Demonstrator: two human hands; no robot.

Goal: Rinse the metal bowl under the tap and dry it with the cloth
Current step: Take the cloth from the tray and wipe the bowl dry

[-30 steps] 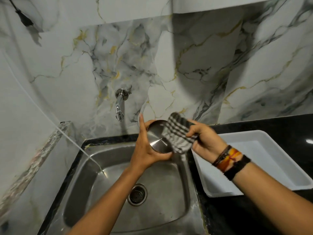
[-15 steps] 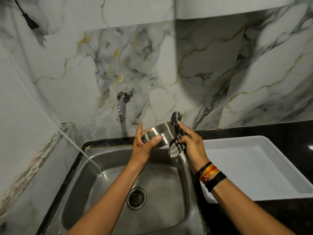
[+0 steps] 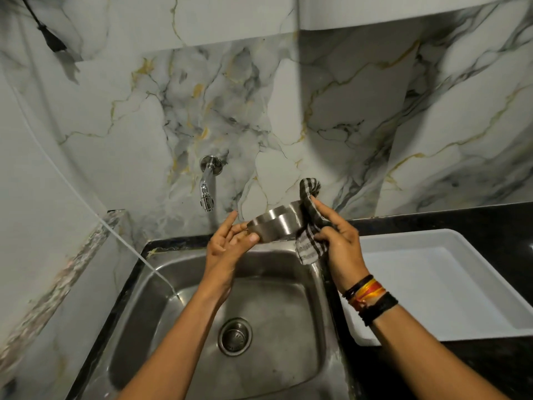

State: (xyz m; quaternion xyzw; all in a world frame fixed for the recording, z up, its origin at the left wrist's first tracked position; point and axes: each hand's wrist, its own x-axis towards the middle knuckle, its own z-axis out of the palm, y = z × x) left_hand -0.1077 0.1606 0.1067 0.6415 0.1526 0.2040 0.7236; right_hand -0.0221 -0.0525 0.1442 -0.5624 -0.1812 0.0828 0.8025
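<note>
Bowl held over the sink, cloth wrapped on its right rim.

Above the steel sink (image 3: pixel 161 284), the left hand (image 3: pixel 227 249) cradles the metal bowl (image 3: pixel 274 225) with loose fingers; the right hand (image 3: pixel 340 241) pinches the striped cloth (image 3: pixel 310 223) over the rim. A white tray (image 3: pixel 450 284) sits on the black table (image 3: pixel 432 220); the tap (image 3: pixel 207 189) is behind.

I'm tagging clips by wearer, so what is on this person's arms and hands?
Both forearms are bare, no sleeves or gloves. The right hand has stacked wristbands at its wrist: black cords, a red-orange-yellow thread band, a wider black band. The left hand wears nothing visible.
</note>
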